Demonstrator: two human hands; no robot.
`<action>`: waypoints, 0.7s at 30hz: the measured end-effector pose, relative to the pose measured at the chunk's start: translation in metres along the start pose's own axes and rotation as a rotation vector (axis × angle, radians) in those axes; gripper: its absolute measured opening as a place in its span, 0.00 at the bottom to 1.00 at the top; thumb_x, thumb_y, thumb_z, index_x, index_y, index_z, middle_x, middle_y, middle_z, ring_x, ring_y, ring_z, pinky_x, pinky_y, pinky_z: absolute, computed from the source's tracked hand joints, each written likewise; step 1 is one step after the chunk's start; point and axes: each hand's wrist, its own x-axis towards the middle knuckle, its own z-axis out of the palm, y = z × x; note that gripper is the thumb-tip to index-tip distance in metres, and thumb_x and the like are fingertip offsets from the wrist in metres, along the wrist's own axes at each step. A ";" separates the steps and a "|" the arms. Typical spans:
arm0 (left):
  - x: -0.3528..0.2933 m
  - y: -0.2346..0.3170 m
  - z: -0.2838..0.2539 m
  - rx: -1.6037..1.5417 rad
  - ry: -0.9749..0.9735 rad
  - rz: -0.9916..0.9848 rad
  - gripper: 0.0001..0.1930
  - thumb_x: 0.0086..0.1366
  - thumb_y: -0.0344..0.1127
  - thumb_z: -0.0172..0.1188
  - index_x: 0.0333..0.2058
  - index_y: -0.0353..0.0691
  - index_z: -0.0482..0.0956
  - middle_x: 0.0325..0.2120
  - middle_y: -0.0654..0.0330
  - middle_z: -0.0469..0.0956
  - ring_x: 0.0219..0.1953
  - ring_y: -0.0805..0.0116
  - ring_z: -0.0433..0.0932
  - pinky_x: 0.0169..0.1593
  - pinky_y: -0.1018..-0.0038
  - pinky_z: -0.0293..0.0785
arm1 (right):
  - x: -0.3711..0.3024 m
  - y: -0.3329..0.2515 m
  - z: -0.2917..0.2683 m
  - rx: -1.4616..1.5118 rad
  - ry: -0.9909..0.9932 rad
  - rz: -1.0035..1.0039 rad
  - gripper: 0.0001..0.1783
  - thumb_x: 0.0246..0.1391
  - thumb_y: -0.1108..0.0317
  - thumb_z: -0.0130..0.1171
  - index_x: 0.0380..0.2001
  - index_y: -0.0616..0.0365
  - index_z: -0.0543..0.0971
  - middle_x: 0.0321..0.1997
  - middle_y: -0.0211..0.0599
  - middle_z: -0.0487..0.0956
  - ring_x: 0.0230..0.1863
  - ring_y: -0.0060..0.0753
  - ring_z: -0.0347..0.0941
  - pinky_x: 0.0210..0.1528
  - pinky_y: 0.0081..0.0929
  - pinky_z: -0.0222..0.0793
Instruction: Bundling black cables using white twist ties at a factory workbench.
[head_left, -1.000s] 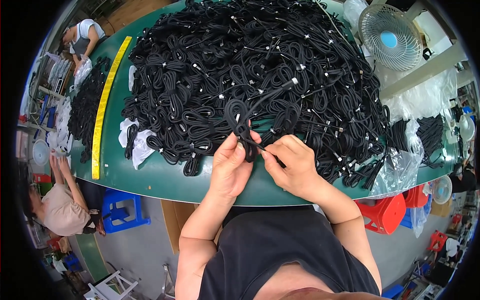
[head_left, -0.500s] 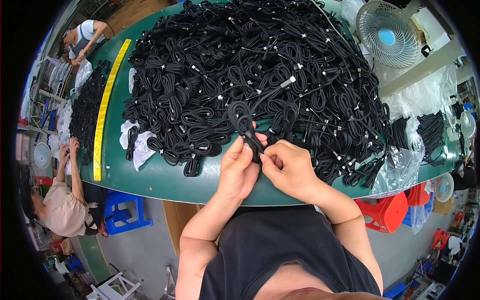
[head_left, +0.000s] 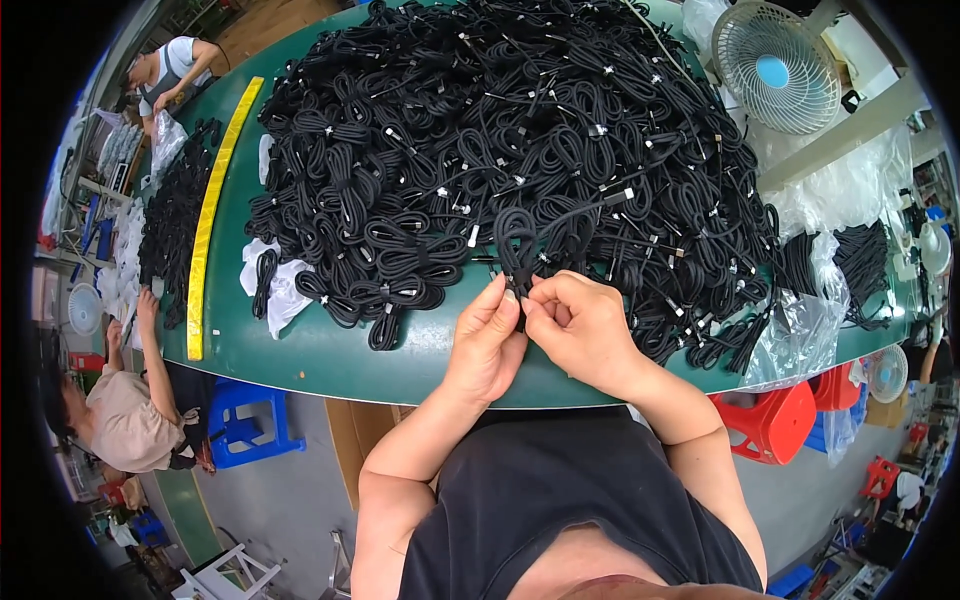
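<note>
- The left hand (head_left: 487,335) and the right hand (head_left: 577,325) met at the near edge of the green table (head_left: 330,350), fingertips pinched together on one coiled black cable (head_left: 516,245).
- Both hands were closed on the lower end of that coil, and its loops stood up just beyond the fingers, right against the big heap of black cables (head_left: 520,130).
- That heap covered most of the table beyond the hands, every bundle tied in a coil.
- Left of the heap, a yellow strip (head_left: 215,210) ran along the table, with a white cloth (head_left: 275,290) between strip and heap.
- Right of the heap, clear plastic bags (head_left: 800,330) spilled over the table edge, and a white fan (head_left: 775,68) stood behind them.
- Far left of the heap, a seated person (head_left: 115,420) worked beside a blue stool (head_left: 240,415).
</note>
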 end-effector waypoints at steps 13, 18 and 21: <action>-0.005 0.020 -0.015 0.234 -0.042 0.042 0.22 0.65 0.41 0.50 0.54 0.35 0.64 0.40 0.56 0.74 0.38 0.74 0.70 0.41 0.77 0.66 | 0.020 -0.010 -0.026 -0.720 0.235 -0.461 0.22 0.43 0.66 0.60 0.44 0.60 0.72 0.41 0.39 0.73 0.40 0.41 0.69 0.45 0.35 0.60; -0.006 0.029 -0.020 0.453 -0.141 0.069 0.21 0.64 0.36 0.53 0.53 0.34 0.65 0.38 0.57 0.74 0.33 0.76 0.70 0.37 0.80 0.67 | 0.015 0.001 -0.033 -0.273 -0.102 -0.039 0.16 0.45 0.69 0.59 0.40 0.59 0.74 0.33 0.32 0.74 0.36 0.34 0.70 0.45 0.32 0.60; -0.007 0.041 -0.023 0.772 -0.095 0.142 0.20 0.61 0.30 0.56 0.51 0.33 0.68 0.33 0.59 0.74 0.29 0.77 0.70 0.34 0.82 0.68 | 0.014 0.003 -0.039 -0.503 -0.027 -0.338 0.10 0.42 0.71 0.61 0.32 0.58 0.76 0.27 0.29 0.72 0.32 0.32 0.70 0.46 0.34 0.60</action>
